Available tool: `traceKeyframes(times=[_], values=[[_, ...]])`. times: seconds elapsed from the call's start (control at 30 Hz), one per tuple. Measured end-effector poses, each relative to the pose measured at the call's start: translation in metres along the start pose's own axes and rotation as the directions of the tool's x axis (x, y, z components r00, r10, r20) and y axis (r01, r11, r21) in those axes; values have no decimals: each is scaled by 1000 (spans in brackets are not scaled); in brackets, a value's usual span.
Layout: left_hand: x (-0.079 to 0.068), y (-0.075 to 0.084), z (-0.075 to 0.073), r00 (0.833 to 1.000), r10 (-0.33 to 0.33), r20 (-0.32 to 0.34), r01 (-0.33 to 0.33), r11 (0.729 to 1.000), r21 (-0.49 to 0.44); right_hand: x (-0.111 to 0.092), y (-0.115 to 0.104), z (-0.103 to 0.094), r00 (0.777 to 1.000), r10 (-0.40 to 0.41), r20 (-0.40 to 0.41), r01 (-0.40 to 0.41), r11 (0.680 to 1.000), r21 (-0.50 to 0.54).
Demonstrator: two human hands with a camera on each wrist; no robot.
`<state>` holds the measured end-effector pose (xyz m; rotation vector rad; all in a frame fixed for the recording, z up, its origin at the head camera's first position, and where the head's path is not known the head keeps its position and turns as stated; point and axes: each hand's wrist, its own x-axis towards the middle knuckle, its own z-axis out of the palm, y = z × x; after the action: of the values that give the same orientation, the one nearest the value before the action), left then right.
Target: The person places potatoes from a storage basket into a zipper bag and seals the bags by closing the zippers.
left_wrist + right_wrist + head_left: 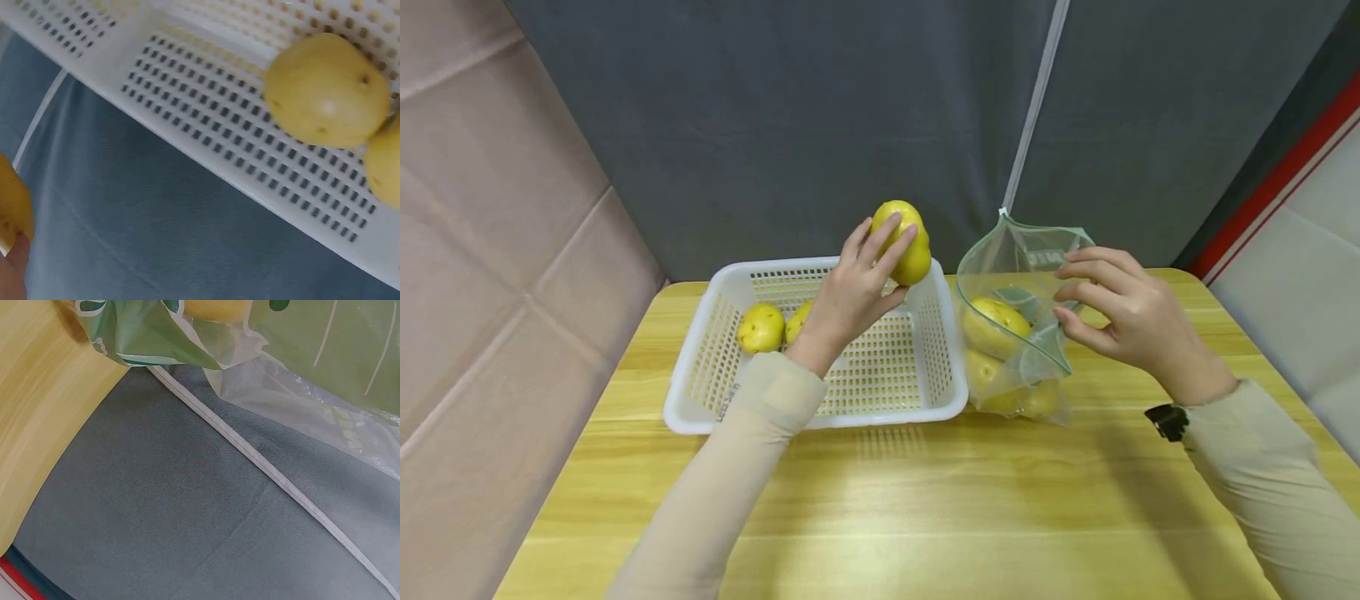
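My left hand [857, 287] grips a large yellow potato [902, 242] above the right end of a white plastic basket [816, 421]. Part of that potato [14, 206] shows at the left edge of the left wrist view. Inside the basket lie another potato [762, 328] and one beside it, partly covered by my left wrist. With bent fingers and thumb, my right hand [1123, 308] pinches the right side of the rim of a clear zip bag [1017, 333]. The bag stands wide-mouthed against the basket's right side, with several potatoes in it.
Basket and bag stand on a wooden table [925, 500]. Behind rises a dark grey cloth panel [805, 125] with a pale strip [1037, 100]. A padded pinkish wall [512, 250] flanks the left, and a white panel with a red band [1285, 183] the right.
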<state>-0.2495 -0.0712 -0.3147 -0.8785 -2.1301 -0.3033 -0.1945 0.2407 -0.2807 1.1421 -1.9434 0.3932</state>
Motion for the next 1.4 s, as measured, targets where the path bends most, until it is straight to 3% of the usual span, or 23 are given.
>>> traceKeyframes(times=[0.23,0.5,0.67,1.17,1.3,1.4], values=[[15,14,-12,996,-58,-61,54,996,-69,2,-1,-1,1000,10,3,-10,1000,-4],[25,33,-18,992,-8,-128,-12,988,-153,1,-1,-1,1000,9,11,-9,1000,-9],[31,46,-21,992,10,-126,-36,979,-202,1,-1,-1,1000,13,14,-13,1000,-7],[34,67,-25,995,78,56,-62,965,-255,0,-1,-1,1000,13,11,-13,1000,4],[34,72,-24,982,99,160,-56,965,-255,0,-2,-1,1000,20,7,-20,1000,1],[34,76,-24,960,116,255,-56,971,-232,0,-2,-2,1000,23,12,-23,1000,-6]])
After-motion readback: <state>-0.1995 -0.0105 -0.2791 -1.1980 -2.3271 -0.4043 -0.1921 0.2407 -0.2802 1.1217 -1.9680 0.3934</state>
